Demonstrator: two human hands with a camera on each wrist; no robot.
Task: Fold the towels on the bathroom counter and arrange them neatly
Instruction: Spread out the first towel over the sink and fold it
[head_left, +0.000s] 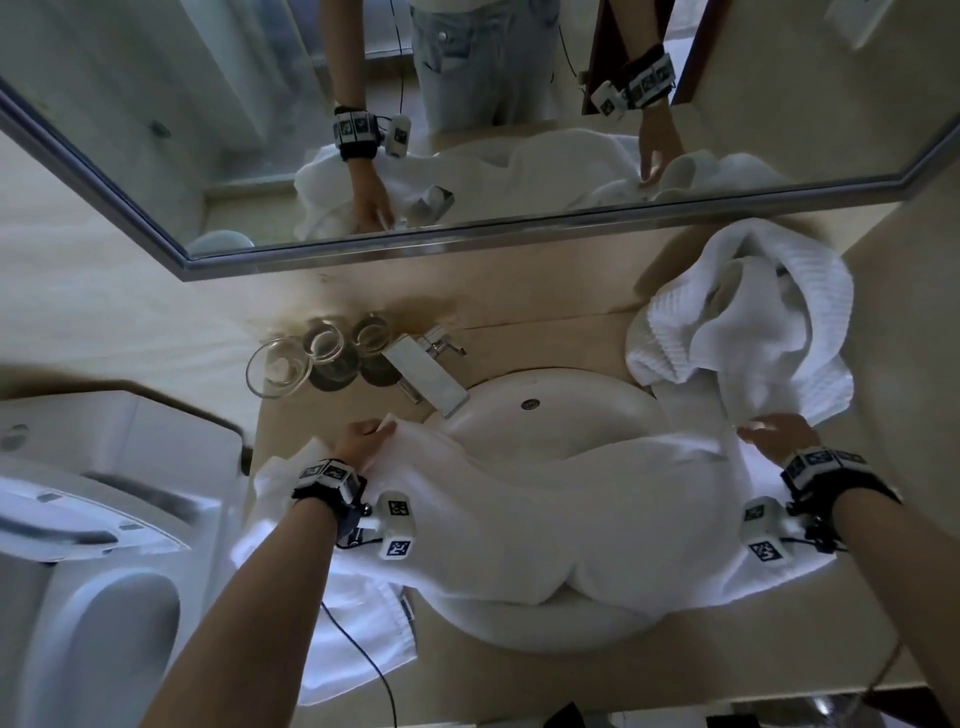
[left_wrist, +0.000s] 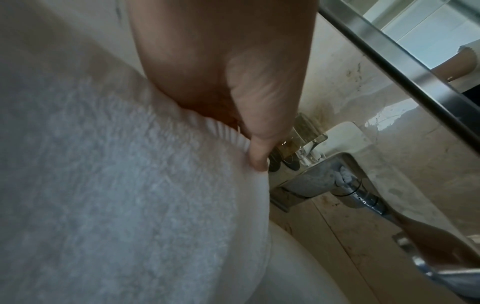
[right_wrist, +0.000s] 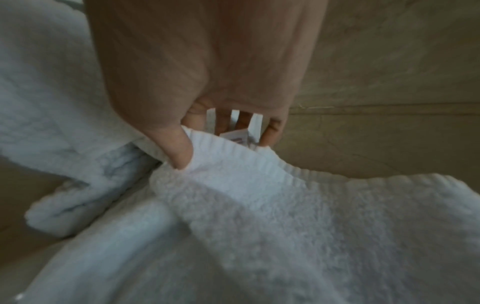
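Pinched at its far corners by the left hand (head_left: 361, 441) and right hand (head_left: 777, 435), arms extended forward, a large white terry towel (head_left: 545, 525) is spread across the oval white sink (head_left: 561, 410).

A white oval ceramic basin (head_left: 566, 415) is set into the beige stone counter (head_left: 545, 306), with a small round metal overflow hole (head_left: 530, 404) in its rear wall. A chrome square-bodied faucet (head_left: 426, 371) is mounted at the basin's rear left rim, its spout reaching over the bowl. Three clear drinking glasses (head_left: 322, 345) are stood in a row near the counter's back left corner, just beside the faucet. A large wall mirror with a brushed-metal frame (head_left: 467, 241) is hung above the counter's back edge. A white toilet with a plastic lid (head_left: 93, 519) is seen beyond the counter's left edge. A thin black cable (head_left: 363, 654) is trailed over the front edge.
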